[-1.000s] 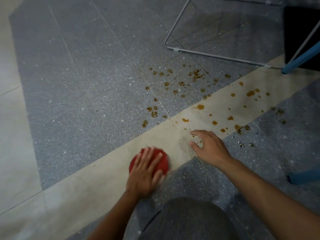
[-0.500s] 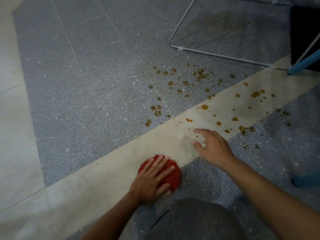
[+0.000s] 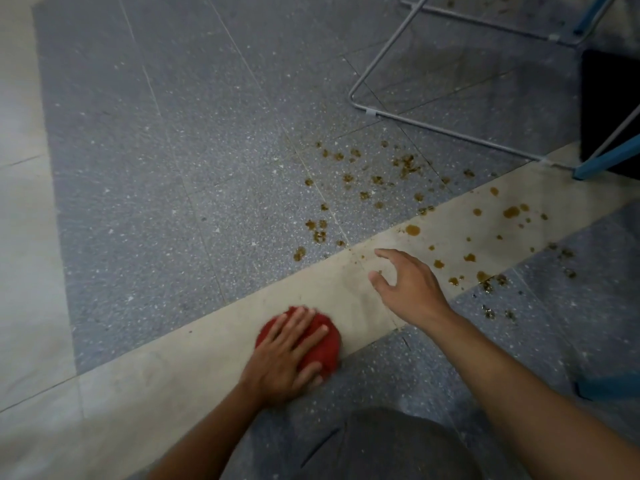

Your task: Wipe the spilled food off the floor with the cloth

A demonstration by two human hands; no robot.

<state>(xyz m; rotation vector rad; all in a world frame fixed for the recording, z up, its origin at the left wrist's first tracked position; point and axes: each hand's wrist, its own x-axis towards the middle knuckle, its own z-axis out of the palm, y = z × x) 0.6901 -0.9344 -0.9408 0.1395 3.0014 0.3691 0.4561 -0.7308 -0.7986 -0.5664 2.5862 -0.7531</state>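
A thin grey metal wire frame (image 3: 370, 113) stands at the far right corner of the speckled floor (image 3: 173, 168), with a blue bar (image 3: 606, 159) and a black block (image 3: 609, 109) beside it.

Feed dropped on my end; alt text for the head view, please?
A left hand presses a red cloth flat on a beige floor strip, short of brown food spatters scattered ahead and right. The right hand is open beside them; a metal frame stands beyond.

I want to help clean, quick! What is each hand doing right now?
Left hand: open, fingers flat, pressing on the red cloth.
Right hand: open, fingers loosely bent, holding nothing.
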